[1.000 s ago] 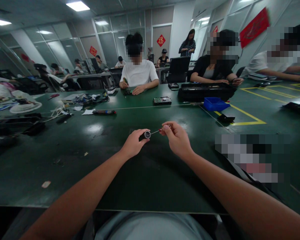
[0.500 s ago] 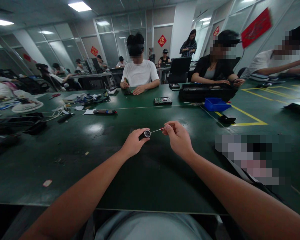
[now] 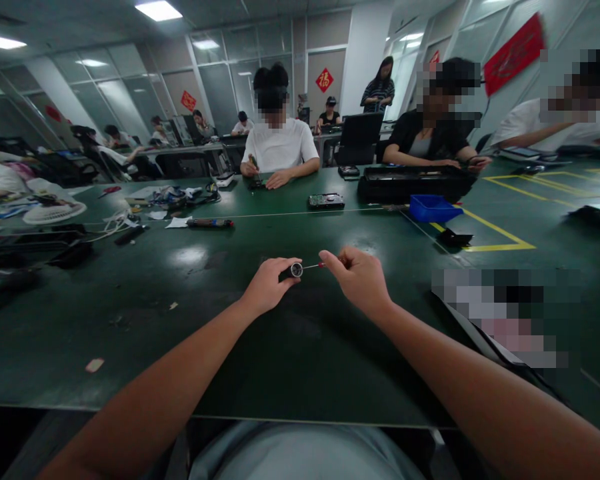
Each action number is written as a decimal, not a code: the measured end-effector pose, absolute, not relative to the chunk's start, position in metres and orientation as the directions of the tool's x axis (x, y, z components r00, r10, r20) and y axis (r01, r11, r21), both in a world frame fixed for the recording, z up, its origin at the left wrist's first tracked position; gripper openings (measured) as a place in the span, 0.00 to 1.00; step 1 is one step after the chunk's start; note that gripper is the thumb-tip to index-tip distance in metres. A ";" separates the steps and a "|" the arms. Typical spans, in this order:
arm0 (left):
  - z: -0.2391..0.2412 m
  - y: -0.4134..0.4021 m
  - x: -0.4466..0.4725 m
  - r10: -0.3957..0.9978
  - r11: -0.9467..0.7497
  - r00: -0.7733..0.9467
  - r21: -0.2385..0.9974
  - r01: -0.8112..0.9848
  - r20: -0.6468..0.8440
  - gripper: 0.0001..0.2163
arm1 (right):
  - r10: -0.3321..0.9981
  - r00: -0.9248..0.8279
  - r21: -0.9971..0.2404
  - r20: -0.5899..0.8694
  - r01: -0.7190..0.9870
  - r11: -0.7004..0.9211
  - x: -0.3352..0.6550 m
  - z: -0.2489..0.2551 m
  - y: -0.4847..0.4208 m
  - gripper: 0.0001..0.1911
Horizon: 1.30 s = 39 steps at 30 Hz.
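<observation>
Held in my left hand (image 3: 264, 288) is a short black cylindrical part (image 3: 295, 270), its round end with a pale metallic rim turned toward me. Fingers and thumb close around its sides, so most of its body is hidden. From the right, my right hand (image 3: 364, 279) grips a screwdriver (image 3: 314, 267) with a thin metal shaft and a red part near the handle. The shaft's tip meets the rim of the cylinder; whether it goes inside cannot be made out. My right thumb sticks out along the tool, and the fingers cover most of the handle.
Beyond my hands lie a pen-shaped electric tool (image 3: 211, 223), a circuit-board device (image 3: 326, 201), a blue tray (image 3: 434, 209) and a long black casing (image 3: 415, 185). Cables and parts (image 3: 180, 197) clutter the left. A blurred flat item (image 3: 500, 320) lies right. Several people sit around the table.
My right hand has shifted slightly and its thumb has lifted and straightened off the handle. The left hand and black cylinder have barely moved.
</observation>
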<state>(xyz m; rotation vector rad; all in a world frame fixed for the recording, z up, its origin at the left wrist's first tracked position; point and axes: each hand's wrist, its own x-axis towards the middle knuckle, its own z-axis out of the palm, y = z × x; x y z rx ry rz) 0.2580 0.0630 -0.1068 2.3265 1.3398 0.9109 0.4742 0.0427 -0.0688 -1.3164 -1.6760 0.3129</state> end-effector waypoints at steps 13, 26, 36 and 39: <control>-0.105 0.064 0.256 0.855 -0.513 0.348 0.533 0.673 0.385 0.19 | 0.798 -0.188 -0.646 0.572 0.496 0.580 0.475 -0.072 0.040 0.06; -0.105 0.064 0.258 0.856 -0.513 0.353 0.528 0.677 0.379 0.18 | 0.845 -0.199 -0.668 0.496 0.535 0.518 0.473 -0.071 0.039 0.13; -0.105 0.065 0.257 0.860 -0.504 0.333 0.543 0.671 0.386 0.19 | 0.871 -0.143 -0.725 0.469 0.501 0.473 0.472 -0.072 0.039 0.08; -0.104 0.064 0.258 0.863 -0.500 0.335 0.542 0.676 0.378 0.18 | 0.879 -0.159 -0.729 0.449 0.503 0.463 0.472 -0.072 0.039 0.11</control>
